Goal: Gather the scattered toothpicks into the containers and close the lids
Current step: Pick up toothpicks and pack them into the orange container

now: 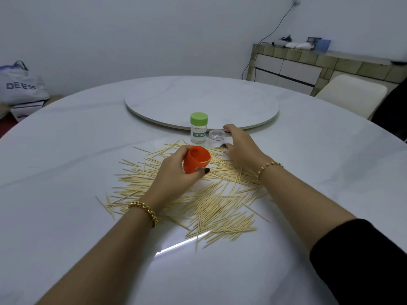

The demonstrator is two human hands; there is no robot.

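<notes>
Your thin pale wooden toothpicks [211,201] lie scattered over the white marble worktop [66,172], mostly under your wrists. Your left hand [176,170] grips a small orange plastic cap [196,158], tilted. Your right hand [240,146] is loosely cupped around a small clear jar [216,138], but I can't tell if it's actually gripping. A green-lidded clear jar [198,128] stands just beside that.
</notes>
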